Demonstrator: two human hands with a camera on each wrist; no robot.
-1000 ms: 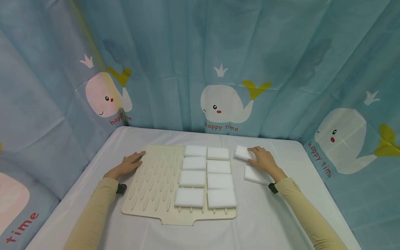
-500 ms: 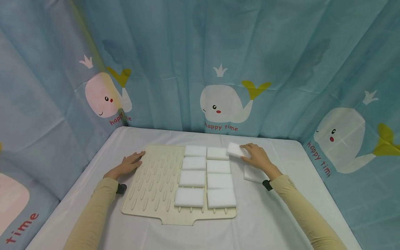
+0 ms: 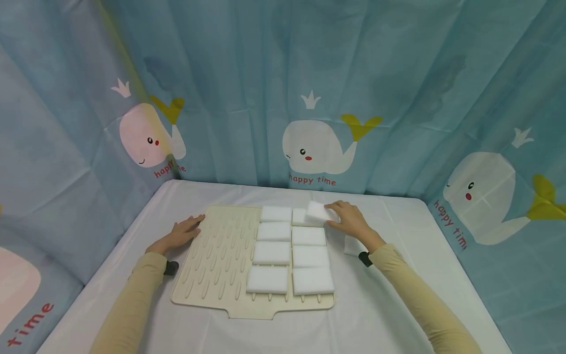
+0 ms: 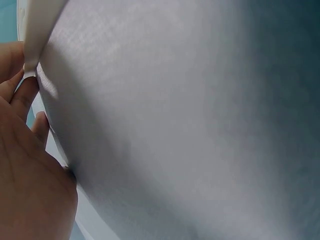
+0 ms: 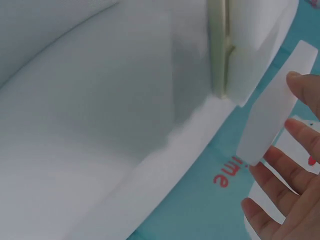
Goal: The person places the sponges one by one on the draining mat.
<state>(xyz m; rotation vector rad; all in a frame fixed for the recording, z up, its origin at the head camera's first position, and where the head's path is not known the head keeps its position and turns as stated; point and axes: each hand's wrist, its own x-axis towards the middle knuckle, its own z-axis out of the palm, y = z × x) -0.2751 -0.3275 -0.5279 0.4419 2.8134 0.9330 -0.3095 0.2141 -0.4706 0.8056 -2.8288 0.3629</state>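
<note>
A beige ridged drying mat (image 3: 216, 255) lies on the table in the head view, its tab toward me. Several white sponges (image 3: 271, 252) lie flat in two columns over its right half. My right hand (image 3: 351, 221) pinches another white sponge (image 3: 316, 211) by its right end, tilted above the far right sponge of the mat. In the right wrist view this held sponge (image 5: 275, 105) sits between thumb and fingertips, lifted off the table. My left hand (image 3: 177, 235) rests at the mat's far left edge, fingers relaxed against the rim; in the left wrist view its fingers (image 4: 25, 95) touch that edge.
One loose sponge (image 3: 352, 246) lies on the table right of the mat, partly hidden by my right wrist. A white cloth covers the table (image 3: 353, 314). Blue curtains (image 3: 247, 98) printed with whales hang behind and at both sides.
My right hand has lifted a sponge from the table at the right and carried it left, over the mat's far right corner. The left hand has stayed in place.
</note>
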